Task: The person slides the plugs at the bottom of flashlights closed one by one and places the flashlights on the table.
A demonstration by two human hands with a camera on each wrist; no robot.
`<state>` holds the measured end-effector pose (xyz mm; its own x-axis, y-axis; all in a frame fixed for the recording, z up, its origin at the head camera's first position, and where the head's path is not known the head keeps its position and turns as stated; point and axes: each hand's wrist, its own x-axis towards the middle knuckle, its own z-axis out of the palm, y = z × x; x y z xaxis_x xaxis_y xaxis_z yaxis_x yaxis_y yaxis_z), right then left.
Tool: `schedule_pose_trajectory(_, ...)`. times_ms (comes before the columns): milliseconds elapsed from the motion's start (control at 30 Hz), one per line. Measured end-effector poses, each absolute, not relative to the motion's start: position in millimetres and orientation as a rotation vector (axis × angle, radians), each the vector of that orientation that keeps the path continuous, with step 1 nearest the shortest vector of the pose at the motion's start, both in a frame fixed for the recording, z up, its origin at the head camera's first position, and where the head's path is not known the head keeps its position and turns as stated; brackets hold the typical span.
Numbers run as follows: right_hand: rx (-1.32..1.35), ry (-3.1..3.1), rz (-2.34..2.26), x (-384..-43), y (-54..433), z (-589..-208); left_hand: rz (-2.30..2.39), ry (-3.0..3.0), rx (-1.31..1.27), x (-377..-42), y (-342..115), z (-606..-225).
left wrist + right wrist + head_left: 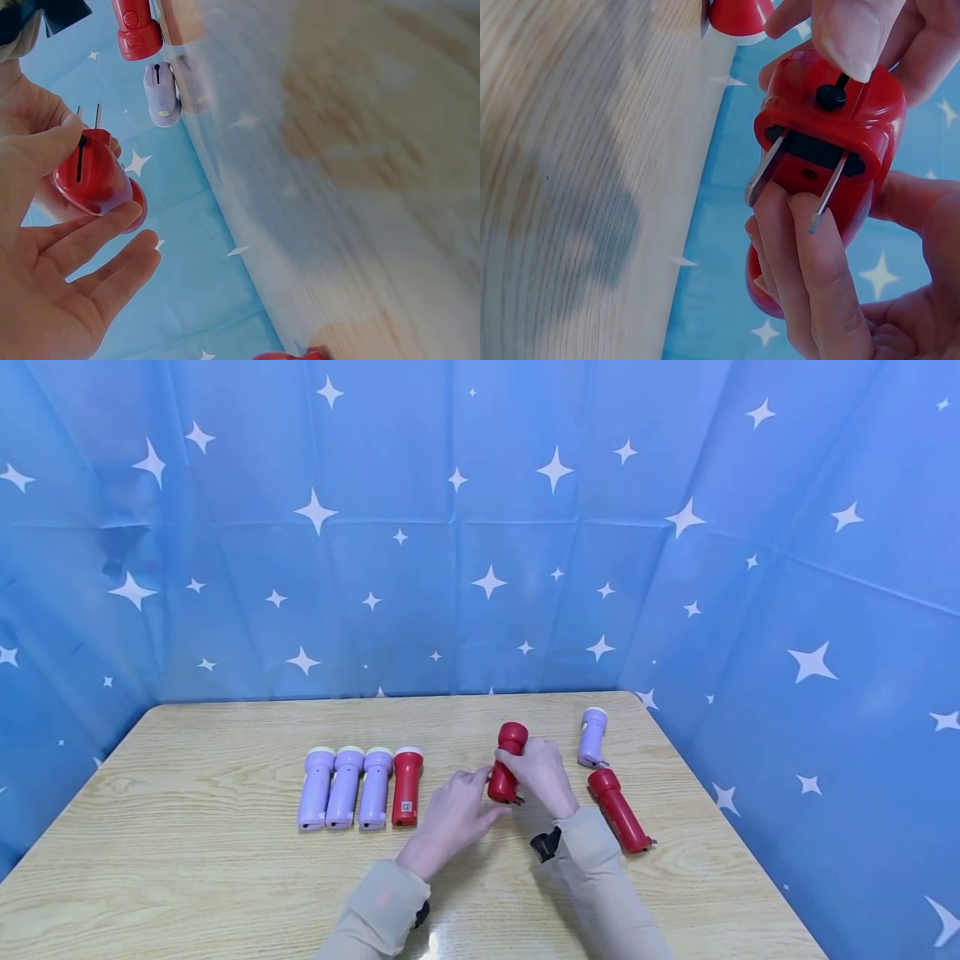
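Above the table, my right hand grips a red flashlight by its body, its head pointing away from me. Two metal plug prongs stick out of its base, towards me. My left hand is at the base end. In the left wrist view the left thumb lies by the black slider, with a finger against the opposite side of the body. The other left fingers are stretched out. Right fingers curl round the body in the right wrist view.
Left of the hands, three purple flashlights and a red flashlight lie in a row. Beyond my right hand lie a purple flashlight and another red flashlight with prongs out. A blue star-patterned curtain surrounds the wooden table.
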<state>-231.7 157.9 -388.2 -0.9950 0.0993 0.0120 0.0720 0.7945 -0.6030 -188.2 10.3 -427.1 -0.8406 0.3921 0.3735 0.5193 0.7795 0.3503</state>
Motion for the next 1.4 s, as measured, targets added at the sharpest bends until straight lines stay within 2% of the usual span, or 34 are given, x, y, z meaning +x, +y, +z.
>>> schedule_pose_trajectory(1400,-0.120,-2.905,1.034,-228.1,153.0,-386.5,-0.657,-2.611,-0.687,-188.4,12.7,-427.3)
